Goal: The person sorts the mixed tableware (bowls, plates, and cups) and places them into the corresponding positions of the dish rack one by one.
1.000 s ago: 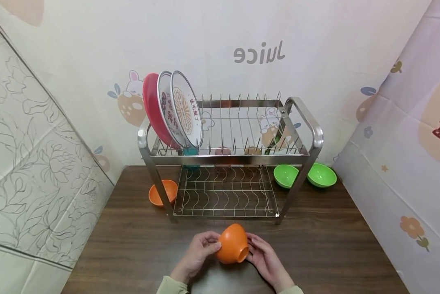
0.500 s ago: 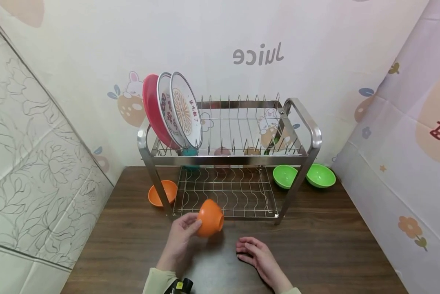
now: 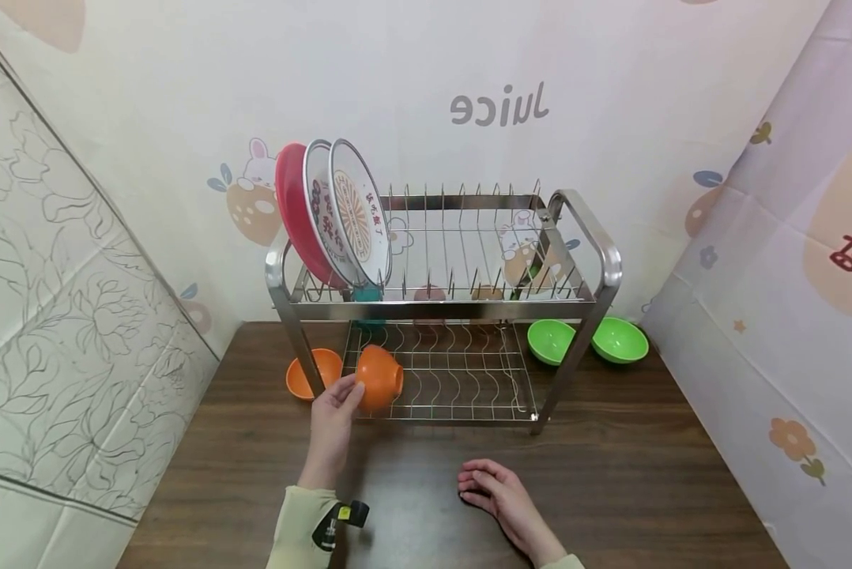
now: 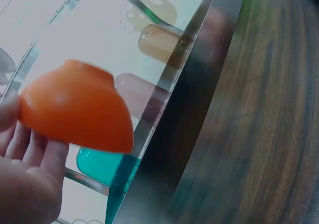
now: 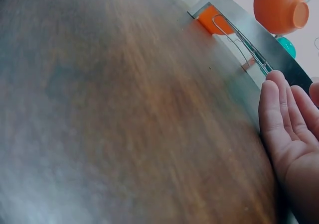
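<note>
My left hand (image 3: 333, 423) pinches an orange bowl (image 3: 379, 378) by its rim, thumb on one side and fingers on the other. The bowl is tipped on its side, its foot facing right, and overlaps the left front part of the rack's lower tier (image 3: 461, 387) in the head view. In the left wrist view the same bowl (image 4: 79, 107) fills the space past the fingertips. My right hand (image 3: 500, 502) rests on the table in front of the rack, fingers loosely bent and holding nothing.
On the upper tier of the metal dish rack (image 3: 440, 310), a red plate (image 3: 298, 213) and two white patterned plates (image 3: 358, 213) stand at the left. Another orange bowl (image 3: 305, 379) sits by the left leg. Two green bowls (image 3: 620, 341) stand at the right. Several coloured cups (image 4: 142, 97) are behind.
My right hand has let go of the orange bowl and stayed low on the table. The left hand has carried the bowl up and left, from the table front to the rack's lower tier.
</note>
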`<control>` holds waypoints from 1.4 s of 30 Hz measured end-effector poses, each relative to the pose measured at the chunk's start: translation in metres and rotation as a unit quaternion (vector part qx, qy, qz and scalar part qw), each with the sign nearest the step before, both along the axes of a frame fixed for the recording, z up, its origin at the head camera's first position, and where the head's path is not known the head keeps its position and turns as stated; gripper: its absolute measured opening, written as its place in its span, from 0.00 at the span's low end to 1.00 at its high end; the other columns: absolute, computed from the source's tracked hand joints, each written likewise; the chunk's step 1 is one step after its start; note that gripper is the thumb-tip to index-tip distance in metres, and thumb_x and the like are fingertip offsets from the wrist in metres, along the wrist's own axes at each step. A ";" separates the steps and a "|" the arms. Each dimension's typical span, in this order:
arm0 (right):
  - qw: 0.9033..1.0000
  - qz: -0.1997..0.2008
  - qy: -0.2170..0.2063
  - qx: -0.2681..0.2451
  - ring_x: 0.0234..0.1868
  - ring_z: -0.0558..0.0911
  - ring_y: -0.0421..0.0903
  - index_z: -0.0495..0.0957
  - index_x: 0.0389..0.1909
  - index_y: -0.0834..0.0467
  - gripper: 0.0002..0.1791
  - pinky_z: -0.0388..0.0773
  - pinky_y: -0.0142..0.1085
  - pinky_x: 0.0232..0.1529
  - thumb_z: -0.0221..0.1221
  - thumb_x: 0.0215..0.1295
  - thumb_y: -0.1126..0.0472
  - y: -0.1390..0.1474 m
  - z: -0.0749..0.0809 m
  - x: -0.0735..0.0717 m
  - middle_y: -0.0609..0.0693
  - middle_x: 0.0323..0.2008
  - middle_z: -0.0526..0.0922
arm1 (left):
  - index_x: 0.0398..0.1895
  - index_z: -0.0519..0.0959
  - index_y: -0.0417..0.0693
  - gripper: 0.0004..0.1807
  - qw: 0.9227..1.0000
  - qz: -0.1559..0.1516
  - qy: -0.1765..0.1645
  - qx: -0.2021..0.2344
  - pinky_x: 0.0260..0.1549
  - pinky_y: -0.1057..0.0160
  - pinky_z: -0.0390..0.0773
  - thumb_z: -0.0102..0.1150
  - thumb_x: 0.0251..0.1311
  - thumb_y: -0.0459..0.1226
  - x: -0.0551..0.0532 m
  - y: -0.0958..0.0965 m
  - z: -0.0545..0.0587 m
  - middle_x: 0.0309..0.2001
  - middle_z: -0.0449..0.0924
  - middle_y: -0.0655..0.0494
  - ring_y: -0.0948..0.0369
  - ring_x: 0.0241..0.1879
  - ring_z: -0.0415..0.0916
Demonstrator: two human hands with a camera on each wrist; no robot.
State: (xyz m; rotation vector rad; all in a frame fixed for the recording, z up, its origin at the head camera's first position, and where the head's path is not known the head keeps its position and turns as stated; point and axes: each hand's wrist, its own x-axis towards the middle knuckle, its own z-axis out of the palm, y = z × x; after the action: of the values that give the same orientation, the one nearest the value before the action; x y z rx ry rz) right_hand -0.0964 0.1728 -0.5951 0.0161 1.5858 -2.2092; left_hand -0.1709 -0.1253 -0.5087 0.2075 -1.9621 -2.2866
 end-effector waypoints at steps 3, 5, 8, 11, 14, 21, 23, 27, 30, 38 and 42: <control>1.000 0.001 0.003 -0.009 0.47 0.83 0.49 0.64 0.59 0.80 0.23 0.80 0.42 0.51 0.50 0.76 0.64 0.000 -0.001 0.000 0.57 0.45 0.82 | 0.58 0.77 0.35 0.20 1.000 0.009 0.001 -0.019 0.50 0.69 0.76 0.61 0.68 0.38 -0.006 0.002 -0.003 0.56 0.80 0.42 0.56 0.52 0.78; 1.000 0.003 0.006 -0.016 0.47 0.83 0.49 0.65 0.59 0.79 0.22 0.80 0.42 0.52 0.50 0.76 0.64 0.000 -0.001 -0.001 0.57 0.45 0.82 | 0.59 0.77 0.36 0.20 1.000 0.018 0.000 -0.026 0.51 0.70 0.75 0.60 0.69 0.37 -0.010 0.003 -0.006 0.56 0.79 0.42 0.55 0.54 0.77; 1.000 0.007 0.008 -0.024 0.47 0.83 0.49 0.66 0.58 0.78 0.21 0.80 0.43 0.52 0.50 0.76 0.63 0.000 -0.002 -0.001 0.57 0.45 0.82 | 0.60 0.76 0.35 0.19 0.999 0.036 -0.003 -0.029 0.51 0.70 0.74 0.58 0.70 0.36 -0.013 0.005 -0.008 0.56 0.79 0.42 0.53 0.55 0.75; 1.000 0.009 0.002 -0.025 0.47 0.83 0.49 0.67 0.58 0.77 0.20 0.79 0.42 0.52 0.50 0.76 0.63 -0.001 -0.002 0.000 0.57 0.45 0.83 | 0.60 0.75 0.34 0.19 0.998 0.053 -0.006 -0.029 0.53 0.70 0.74 0.57 0.71 0.36 -0.015 0.006 -0.012 0.57 0.78 0.40 0.52 0.56 0.74; 1.000 0.004 -0.007 -0.020 0.47 0.83 0.49 0.66 0.58 0.78 0.21 0.79 0.42 0.52 0.50 0.76 0.63 -0.002 -0.002 0.000 0.57 0.45 0.82 | 0.61 0.74 0.34 0.20 0.998 0.055 -0.011 -0.029 0.56 0.67 0.72 0.55 0.72 0.36 -0.017 0.006 -0.016 0.59 0.77 0.40 0.52 0.58 0.73; 1.000 -0.003 -0.007 -0.008 0.47 0.83 0.49 0.65 0.58 0.79 0.22 0.80 0.43 0.52 0.51 0.76 0.63 -0.001 -0.002 -0.001 0.58 0.45 0.82 | 0.63 0.73 0.36 0.19 0.998 0.049 -0.012 -0.030 0.63 0.50 0.67 0.52 0.74 0.36 -0.019 0.009 -0.023 0.62 0.74 0.40 0.50 0.61 0.71; 1.000 -0.003 -0.009 -0.008 0.47 0.83 0.49 0.65 0.58 0.79 0.22 0.80 0.43 0.52 0.51 0.76 0.63 -0.001 -0.002 -0.001 0.57 0.45 0.82 | 0.64 0.72 0.36 0.20 0.998 0.046 -0.017 -0.029 0.64 0.49 0.67 0.52 0.74 0.36 -0.020 0.009 -0.025 0.62 0.74 0.40 0.49 0.61 0.71; 1.000 -0.004 -0.012 -0.008 0.47 0.83 0.49 0.67 0.58 0.78 0.21 0.80 0.42 0.51 0.51 0.76 0.63 -0.001 -0.003 -0.001 0.57 0.45 0.83 | 0.66 0.70 0.37 0.21 0.999 0.038 -0.021 -0.032 0.64 0.47 0.65 0.50 0.75 0.38 -0.021 0.009 -0.027 0.64 0.72 0.40 0.47 0.63 0.69; 1.000 -0.004 -0.010 -0.009 0.47 0.83 0.49 0.66 0.58 0.79 0.22 0.80 0.42 0.51 0.51 0.76 0.63 -0.001 -0.004 -0.001 0.57 0.45 0.83 | 0.65 0.71 0.39 0.20 0.998 0.040 -0.021 -0.033 0.64 0.48 0.66 0.51 0.75 0.37 -0.021 0.010 -0.027 0.63 0.73 0.42 0.48 0.62 0.70; 1.000 -0.006 -0.009 -0.008 0.47 0.83 0.49 0.65 0.58 0.79 0.23 0.80 0.43 0.51 0.51 0.76 0.62 0.000 -0.003 -0.001 0.57 0.45 0.83 | 0.64 0.72 0.42 0.20 0.999 0.038 -0.024 -0.030 0.63 0.49 0.68 0.55 0.72 0.37 -0.018 0.011 -0.023 0.61 0.74 0.44 0.50 0.61 0.71; 1.000 -0.009 -0.012 -0.004 0.47 0.83 0.49 0.66 0.58 0.78 0.22 0.80 0.42 0.52 0.52 0.76 0.62 0.001 -0.003 -0.001 0.57 0.45 0.83 | 0.66 0.71 0.45 0.21 0.999 0.026 -0.033 -0.030 0.65 0.48 0.65 0.55 0.73 0.39 -0.014 0.010 -0.020 0.64 0.73 0.46 0.51 0.64 0.69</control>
State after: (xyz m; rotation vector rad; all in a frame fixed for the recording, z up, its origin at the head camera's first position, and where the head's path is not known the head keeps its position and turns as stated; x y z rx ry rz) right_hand -0.0971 0.1733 -0.5979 0.0531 1.5695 -2.2209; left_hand -0.1853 -0.1152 -0.5286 0.3290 -2.0283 -2.2130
